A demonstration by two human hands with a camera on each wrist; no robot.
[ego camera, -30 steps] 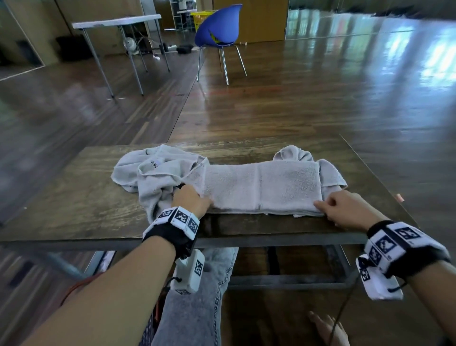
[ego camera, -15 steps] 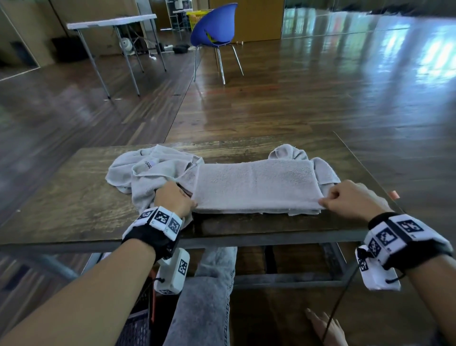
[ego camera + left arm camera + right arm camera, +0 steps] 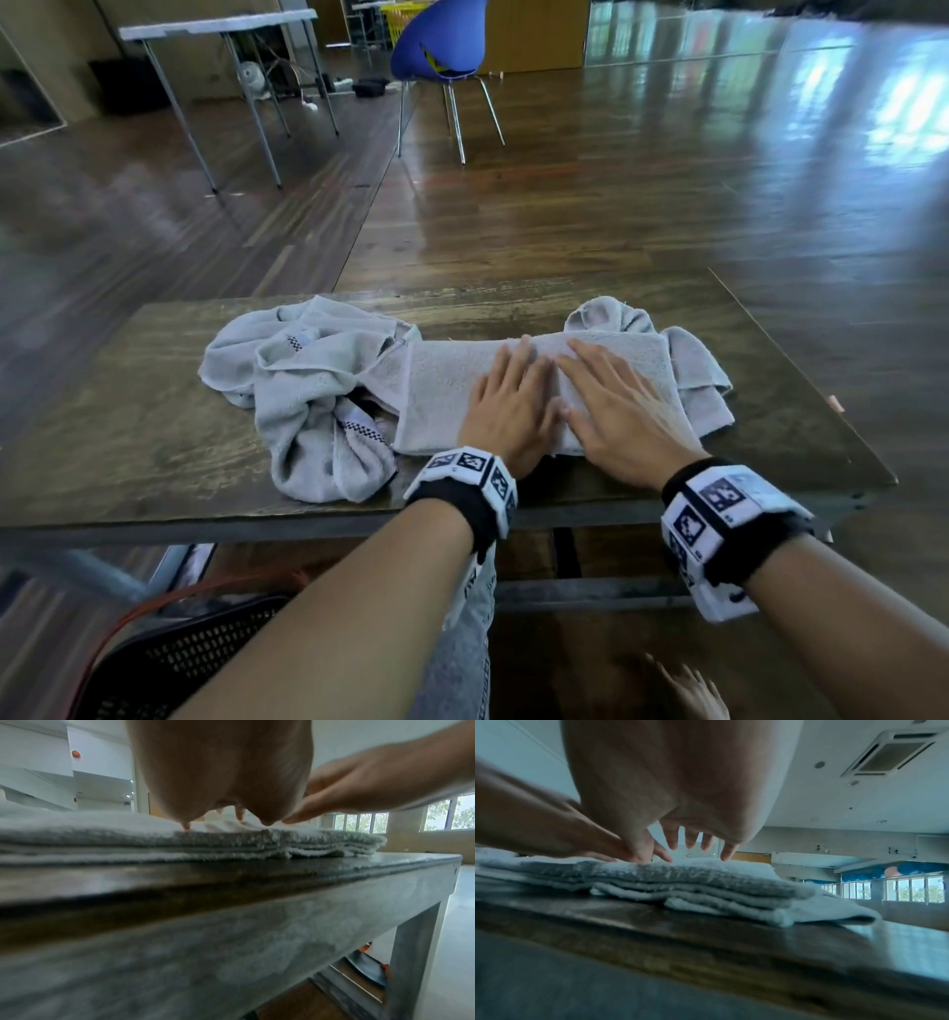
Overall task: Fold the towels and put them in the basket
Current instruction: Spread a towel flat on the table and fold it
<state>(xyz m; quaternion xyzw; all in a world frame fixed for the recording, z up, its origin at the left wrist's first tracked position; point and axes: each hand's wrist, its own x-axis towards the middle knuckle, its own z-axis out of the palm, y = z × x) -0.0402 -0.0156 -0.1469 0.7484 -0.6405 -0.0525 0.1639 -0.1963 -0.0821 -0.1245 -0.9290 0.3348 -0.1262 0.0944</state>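
While both hands lie flat, nothing is gripped; the scene by parts:

Left hand [image 3: 508, 401]: palm down on the folded towel [image 3: 441, 390], fingers straight and close together, pointing far; it presses the cloth and grasps nothing. In the left wrist view the fingertips [image 3: 186, 825] touch the top layer.

Right hand [image 3: 621, 406]: palm down just right of the left hand, fingers straight and slightly spread, angled far and left; it too rests on the towel without grasping. The two hands touch or nearly touch at the thumbs; I cannot tell which.

Folded towel: a long grey band lying left to right along the near half of the table [image 3: 128, 437], its near edge close to the table's near edge. The right wrist view shows several stacked layers [image 3: 706, 892] with uneven edges.

Crumpled towel [image 3: 308, 390]: a loose grey heap with a checkered trim, left of the folded towel and touching its left end.

Third towel [image 3: 698, 370]: grey cloth sticking out from under the folded towel's right end and far right corner.

Basket [image 3: 169, 663]: dark mesh, low at the near left, beneath the table's level, partly hidden by the left forearm.

Chair [image 3: 441, 46]: blue, on the wooden floor well beyond the table.

Far table [image 3: 215, 25]: white-topped, at the far left.
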